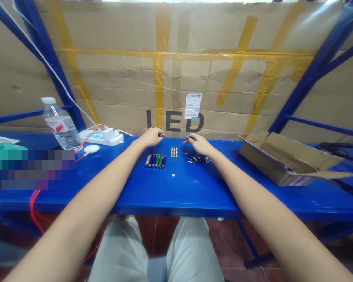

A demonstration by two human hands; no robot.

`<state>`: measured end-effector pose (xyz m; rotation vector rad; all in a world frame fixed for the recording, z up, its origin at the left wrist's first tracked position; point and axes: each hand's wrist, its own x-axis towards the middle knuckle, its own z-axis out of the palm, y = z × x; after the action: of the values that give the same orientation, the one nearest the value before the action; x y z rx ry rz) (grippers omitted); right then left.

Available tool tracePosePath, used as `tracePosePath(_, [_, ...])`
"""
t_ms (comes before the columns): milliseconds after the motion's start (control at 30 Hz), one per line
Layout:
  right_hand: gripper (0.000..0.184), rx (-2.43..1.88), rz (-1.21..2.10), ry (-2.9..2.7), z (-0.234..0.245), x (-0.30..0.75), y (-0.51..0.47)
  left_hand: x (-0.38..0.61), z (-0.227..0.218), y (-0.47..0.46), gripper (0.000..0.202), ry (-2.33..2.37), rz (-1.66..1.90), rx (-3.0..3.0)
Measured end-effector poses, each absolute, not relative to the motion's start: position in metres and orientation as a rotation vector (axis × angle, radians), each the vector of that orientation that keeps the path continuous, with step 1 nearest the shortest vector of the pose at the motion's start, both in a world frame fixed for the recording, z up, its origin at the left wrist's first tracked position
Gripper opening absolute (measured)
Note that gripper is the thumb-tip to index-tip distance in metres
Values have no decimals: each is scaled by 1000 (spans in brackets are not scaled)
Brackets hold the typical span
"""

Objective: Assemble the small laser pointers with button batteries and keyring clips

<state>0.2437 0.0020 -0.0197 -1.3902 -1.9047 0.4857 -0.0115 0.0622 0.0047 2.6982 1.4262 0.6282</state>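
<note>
My left hand pinches a small dark metal piece between its fingertips at the table's far side. My right hand holds a similar small piece, and the two pieces are close together but apart. Below them, on the blue table, lies a tight row of several coloured metal mini flashlights. Beside that row sits a neat block of several silver button cells. A tangle of coloured carabiner key clips lies just under my right hand.
A plastic water bottle and a white power strip with plugged-in cables stand at the far left. An open cardboard box sits at the right. Blue steel rack posts and a taped cardboard wall rise behind.
</note>
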Motion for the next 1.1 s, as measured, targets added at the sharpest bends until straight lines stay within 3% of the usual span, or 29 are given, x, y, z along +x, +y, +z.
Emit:
tracePosePath(133, [14, -1458, 451, -1843, -18, 257, 3, -44, 16, 45, 26, 1859, 307, 2492])
tracePosePath(300, [15, -1482, 417, -1850, -17, 256, 3, -57, 18, 21, 28, 1940, -176, 2071])
tracePosePath(567, [15, -1498, 410, -1863, -15, 255, 0, -61, 23, 19, 13, 1735, -106, 1915])
tracePosePath(833, [15, -1502, 402, -1880, -16, 256, 2, -62, 22, 18, 27, 1545, -44, 1863])
tracePosePath(1100, [15, -1517, 408, -1905, -14, 256, -1, -64, 19, 22, 20, 1503, -55, 1862])
